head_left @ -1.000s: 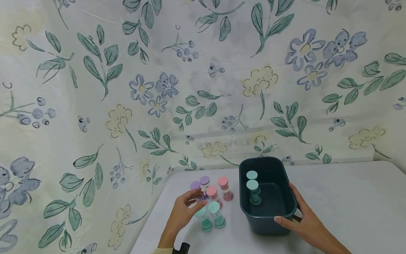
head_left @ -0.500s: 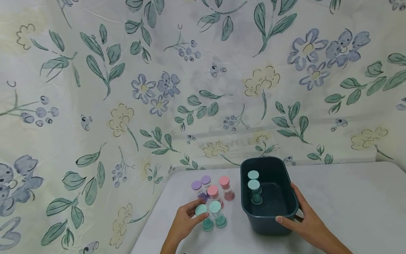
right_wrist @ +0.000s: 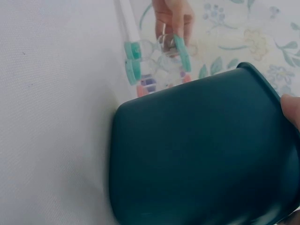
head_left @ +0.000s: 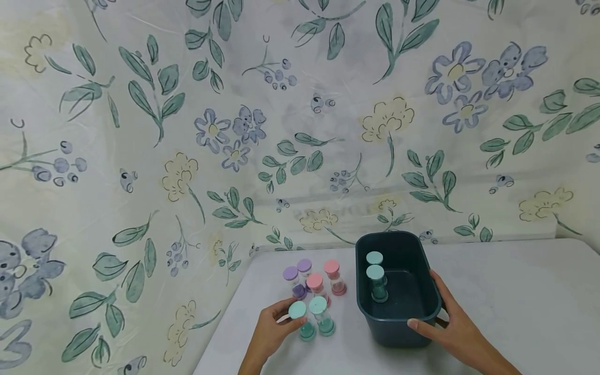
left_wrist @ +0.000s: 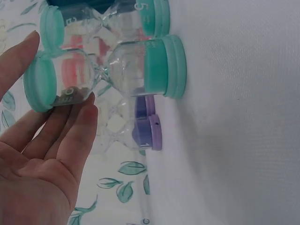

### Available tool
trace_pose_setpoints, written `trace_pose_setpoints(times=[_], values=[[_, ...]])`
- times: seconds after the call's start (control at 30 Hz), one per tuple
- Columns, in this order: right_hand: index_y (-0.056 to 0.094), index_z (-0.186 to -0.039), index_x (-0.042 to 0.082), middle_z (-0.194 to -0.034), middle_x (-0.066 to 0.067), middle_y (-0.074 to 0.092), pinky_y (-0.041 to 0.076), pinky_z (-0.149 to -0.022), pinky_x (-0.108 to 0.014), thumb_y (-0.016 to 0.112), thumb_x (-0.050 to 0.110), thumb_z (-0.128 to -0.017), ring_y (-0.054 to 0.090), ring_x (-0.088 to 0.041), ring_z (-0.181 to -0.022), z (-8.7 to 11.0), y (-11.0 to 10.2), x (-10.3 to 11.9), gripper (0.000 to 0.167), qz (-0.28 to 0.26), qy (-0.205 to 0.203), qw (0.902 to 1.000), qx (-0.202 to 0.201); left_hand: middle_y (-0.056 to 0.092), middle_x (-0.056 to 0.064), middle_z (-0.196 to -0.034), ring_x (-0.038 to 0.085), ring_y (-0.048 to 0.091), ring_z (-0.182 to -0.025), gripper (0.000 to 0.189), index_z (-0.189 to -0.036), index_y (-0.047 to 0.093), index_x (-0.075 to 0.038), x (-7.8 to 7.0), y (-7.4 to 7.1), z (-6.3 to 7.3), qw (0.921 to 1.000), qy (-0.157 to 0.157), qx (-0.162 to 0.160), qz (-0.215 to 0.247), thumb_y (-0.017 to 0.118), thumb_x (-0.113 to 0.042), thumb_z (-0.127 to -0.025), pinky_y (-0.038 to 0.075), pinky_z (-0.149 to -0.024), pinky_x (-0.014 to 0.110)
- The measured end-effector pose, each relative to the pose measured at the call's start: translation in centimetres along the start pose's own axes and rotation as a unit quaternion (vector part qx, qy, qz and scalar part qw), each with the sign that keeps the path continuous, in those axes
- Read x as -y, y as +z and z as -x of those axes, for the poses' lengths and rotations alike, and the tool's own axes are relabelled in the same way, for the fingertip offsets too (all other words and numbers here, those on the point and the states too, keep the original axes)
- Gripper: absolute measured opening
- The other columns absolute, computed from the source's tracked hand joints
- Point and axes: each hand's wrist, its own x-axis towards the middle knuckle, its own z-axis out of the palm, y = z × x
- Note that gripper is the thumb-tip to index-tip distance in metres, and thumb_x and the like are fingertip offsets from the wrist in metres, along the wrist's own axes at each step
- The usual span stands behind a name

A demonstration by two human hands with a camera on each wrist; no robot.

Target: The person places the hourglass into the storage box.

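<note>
My left hand (head_left: 275, 328) pinches the upper end of a teal-capped hourglass (head_left: 307, 329) between thumb and fingers. In the left wrist view this hourglass (left_wrist: 126, 72) stands upright on the table, teal sand in its lower bulb. A second teal hourglass (head_left: 323, 320) stands close at its right. My right hand (head_left: 447, 323) grips the near right corner of a dark teal bin (head_left: 398, 330), thumb over the rim. Inside the bin, along its left side, stand two teal hourglasses (head_left: 376, 284). In the right wrist view the bin's wall (right_wrist: 201, 150) fills much of the picture.
Behind the teal pair stand two pink hourglasses (head_left: 334, 278) and two purple hourglasses (head_left: 292, 278), close together. The white table (head_left: 515, 291) reaches back to a floral cloth (head_left: 300, 156) hanging behind and at the left.
My left hand has come down and toward me from above the group, and its fingers have closed on the left teal hourglass. The right hand keeps its hold on the bin.
</note>
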Motion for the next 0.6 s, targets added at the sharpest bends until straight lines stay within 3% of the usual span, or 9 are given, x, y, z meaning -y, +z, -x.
trace_pose_setpoints(times=[0.2, 0.37, 0.6], values=[[-0.019, -0.163, 0.036, -0.174, -0.023, -0.004, 0.042, -0.112, -0.068, 0.077, 0.047, -0.09, 0.018, -0.057, -0.152, -0.01, -0.03, 0.02, 0.121, 0.001, 0.001, 1.0, -0.001, 0.069, 0.017, -0.134, 0.02, 0.069, -0.114, 0.063, -0.134, 0.063, 0.004, 0.51, 0.08, -0.09, 0.9992, -0.02, -0.019, 0.029, 0.088, -0.022, -0.082, 0.06, -0.096, 0.028], [-0.019, -0.163, 0.035, -0.174, -0.023, -0.004, 0.042, -0.112, -0.068, 0.077, 0.048, -0.09, 0.018, -0.056, -0.152, -0.12, -0.08, 0.05, 0.121, 0.003, 0.003, 1.0, -0.003, 0.072, 0.015, -0.125, 0.019, 0.072, -0.109, 0.057, -0.127, 0.067, 0.004, 0.69, 0.05, -0.15, 0.9967, -0.026, -0.049, 0.059, 0.09, -0.015, -0.079, 0.06, -0.092, 0.024], [-0.019, -0.163, 0.034, -0.173, -0.024, -0.004, 0.042, -0.112, -0.067, 0.077, 0.049, -0.09, 0.018, -0.056, -0.152, -0.14, -0.15, 0.18, 0.122, 0.006, 0.005, 1.0, -0.002, 0.076, 0.013, -0.118, 0.019, 0.072, -0.108, 0.048, -0.12, 0.073, 0.001, 0.02, -0.58, 0.05, 0.9944, -0.022, -0.086, 0.058, 0.091, -0.014, -0.077, 0.061, -0.091, 0.025]])
